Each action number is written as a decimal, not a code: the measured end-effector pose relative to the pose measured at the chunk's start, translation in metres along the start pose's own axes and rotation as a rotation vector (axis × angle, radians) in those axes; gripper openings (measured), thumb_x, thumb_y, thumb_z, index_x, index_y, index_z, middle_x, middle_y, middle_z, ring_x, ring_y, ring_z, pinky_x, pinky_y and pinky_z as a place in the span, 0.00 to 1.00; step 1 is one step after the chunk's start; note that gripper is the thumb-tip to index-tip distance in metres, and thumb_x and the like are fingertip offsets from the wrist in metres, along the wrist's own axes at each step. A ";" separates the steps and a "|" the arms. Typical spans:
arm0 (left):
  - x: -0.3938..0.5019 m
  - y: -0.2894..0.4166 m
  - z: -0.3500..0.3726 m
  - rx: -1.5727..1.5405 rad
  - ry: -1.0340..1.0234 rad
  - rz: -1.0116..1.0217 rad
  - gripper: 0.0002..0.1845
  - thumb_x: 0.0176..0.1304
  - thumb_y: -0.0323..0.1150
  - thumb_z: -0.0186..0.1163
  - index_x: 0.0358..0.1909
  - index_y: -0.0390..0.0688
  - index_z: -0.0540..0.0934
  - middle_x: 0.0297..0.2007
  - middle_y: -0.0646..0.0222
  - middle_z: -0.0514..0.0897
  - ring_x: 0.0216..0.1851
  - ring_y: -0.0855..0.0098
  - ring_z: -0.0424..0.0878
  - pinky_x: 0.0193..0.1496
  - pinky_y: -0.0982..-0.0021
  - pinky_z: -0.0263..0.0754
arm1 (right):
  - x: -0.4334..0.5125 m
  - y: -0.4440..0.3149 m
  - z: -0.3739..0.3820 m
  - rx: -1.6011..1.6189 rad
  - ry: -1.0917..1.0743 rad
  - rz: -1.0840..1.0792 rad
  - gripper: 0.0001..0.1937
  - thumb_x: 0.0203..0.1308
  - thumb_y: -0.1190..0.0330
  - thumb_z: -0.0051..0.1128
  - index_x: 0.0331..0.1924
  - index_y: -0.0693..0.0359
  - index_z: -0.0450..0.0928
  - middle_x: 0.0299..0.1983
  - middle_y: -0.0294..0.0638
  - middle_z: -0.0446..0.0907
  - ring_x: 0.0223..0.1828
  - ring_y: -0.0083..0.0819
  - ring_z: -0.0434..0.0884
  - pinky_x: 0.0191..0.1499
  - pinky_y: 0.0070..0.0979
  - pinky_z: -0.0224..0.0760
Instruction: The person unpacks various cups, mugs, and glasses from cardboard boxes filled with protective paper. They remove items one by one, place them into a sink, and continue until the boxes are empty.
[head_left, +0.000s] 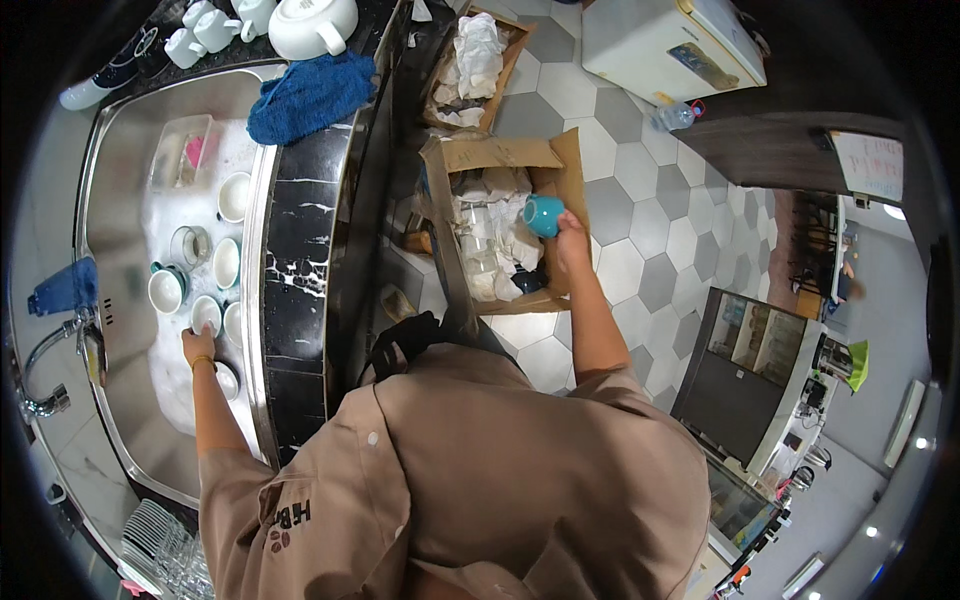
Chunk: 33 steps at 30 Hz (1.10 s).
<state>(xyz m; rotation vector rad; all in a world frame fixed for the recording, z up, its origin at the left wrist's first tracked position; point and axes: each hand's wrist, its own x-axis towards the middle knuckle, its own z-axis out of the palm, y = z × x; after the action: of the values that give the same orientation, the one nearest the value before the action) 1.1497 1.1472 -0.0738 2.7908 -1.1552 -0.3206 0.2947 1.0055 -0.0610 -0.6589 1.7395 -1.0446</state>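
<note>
In my right hand (573, 241) is a teal cup (543, 216), tipped on its side above an open cardboard box (499, 154). Crumpled paper (519, 238) and clear glasses (478, 244) fill much of that box. On the other side, my left hand (199, 345) reaches into the steel sink (124, 195) and grips the rim of a small cup (205, 309) with a white inside. Around it in suds stand a cup with a teal outside (166, 291), another teal-edged cup (226, 262), a clear glass (190, 247) and a white cup (235, 196).
A clear plastic tub (180, 154) lies in the sink near the faucet (46, 401). A blue towel (311, 97) drapes over the black counter edge (296, 300). White cups (214, 30) line the counter. Another paper-filled box (480, 60) and a water bottle (675, 116) stand on the tiled floor.
</note>
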 end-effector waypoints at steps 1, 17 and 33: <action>-0.002 0.005 -0.004 0.043 -0.048 0.014 0.32 0.67 0.57 0.60 0.48 0.31 0.81 0.42 0.44 0.87 0.46 0.48 0.87 0.52 0.55 0.79 | -0.009 -0.020 -0.008 0.192 0.008 0.079 0.18 0.78 0.67 0.40 0.64 0.64 0.72 0.60 0.47 0.80 0.58 0.40 0.81 0.64 0.36 0.70; -0.058 0.053 -0.099 -0.302 0.116 -0.071 0.30 0.67 0.49 0.65 0.62 0.41 0.72 0.32 0.53 0.85 0.38 0.53 0.84 0.47 0.52 0.76 | -0.180 -0.213 0.097 0.674 -0.638 -0.004 0.16 0.72 0.67 0.51 0.58 0.65 0.73 0.58 0.46 0.79 0.61 0.38 0.78 0.68 0.39 0.66; -0.096 0.055 -0.098 -1.146 -0.191 -0.359 0.37 0.75 0.66 0.40 0.64 0.45 0.77 0.49 0.64 0.82 0.38 0.69 0.82 0.39 0.62 0.79 | -0.351 -0.179 0.538 -1.176 -1.401 -1.397 0.08 0.55 0.67 0.66 0.39 0.54 0.88 0.39 0.47 0.87 0.43 0.47 0.87 0.46 0.43 0.79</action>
<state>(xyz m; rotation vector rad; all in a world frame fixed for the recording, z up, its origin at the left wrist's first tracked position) 1.0688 1.1779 0.0460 1.8983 -0.2552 -0.9303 0.9218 1.0104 0.1669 -2.6677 0.2003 0.1120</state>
